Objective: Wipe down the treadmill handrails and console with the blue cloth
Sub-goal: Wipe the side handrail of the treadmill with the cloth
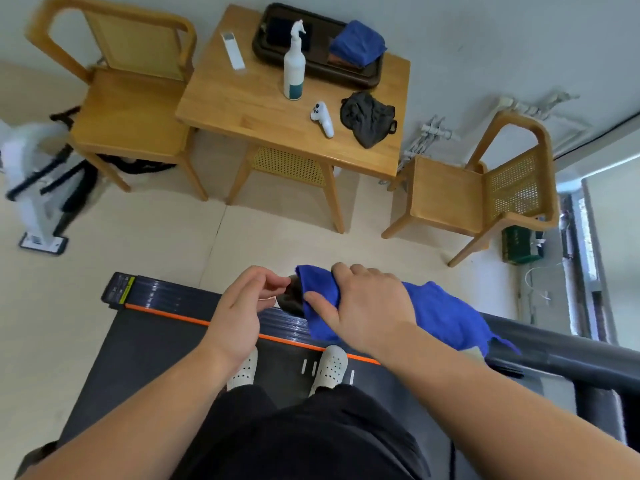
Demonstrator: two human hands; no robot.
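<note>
Two wooden chairs with cane backs, one at the left (131,98) and one at the right (485,199), flank one wooden table (249,109). On it: one white spray bottle (294,64), one dark tray (318,71), one white remote (232,50), one white handheld controller (322,118), one dark crumpled cloth (369,117). Two blue cloths: one folded on the tray (356,41), one under the right hand (446,313). Two hands, left (239,306) and right (367,303); two white perforated shoes, left (244,370) and right (330,367); one treadmill (138,341).

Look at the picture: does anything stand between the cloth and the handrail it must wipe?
Nothing visible does. The right hand presses the blue cloth straight onto the handrail, draped over its end. The left hand hovers beside the cloth, not in its path along the rail.
</note>
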